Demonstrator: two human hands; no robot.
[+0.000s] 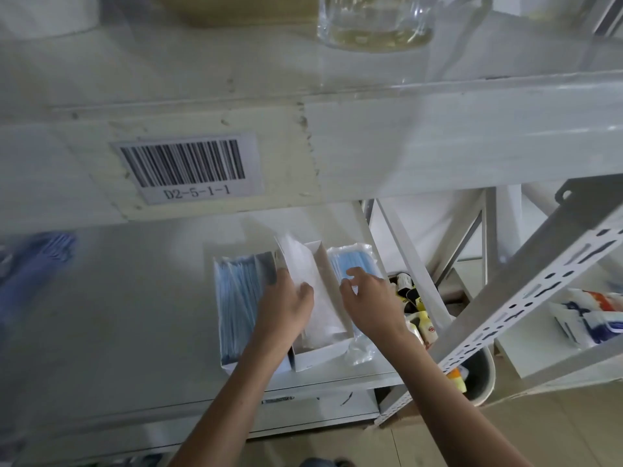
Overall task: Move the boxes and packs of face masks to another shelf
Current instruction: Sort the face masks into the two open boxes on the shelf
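On the lower shelf (135,332) two open white boxes stand side by side. The left box (236,308) is full of blue face masks. The right box (323,355) holds white masks (318,291). A clear plastic pack of blue masks (350,261) lies to the right of the boxes. My left hand (285,308) rests on the divide between the two boxes, thumb on the white masks. My right hand (367,298) lies over the plastic pack with its fingers spread and bent, touching the pack.
An upper shelf beam with a barcode label (188,168) reading D2-5-1-1 hangs just above. A glass jar (374,21) stands on that upper shelf. Blurred blue items (37,264) lie far left. A bin (478,375) with bottles sits below right, beside a perforated upright (526,298).
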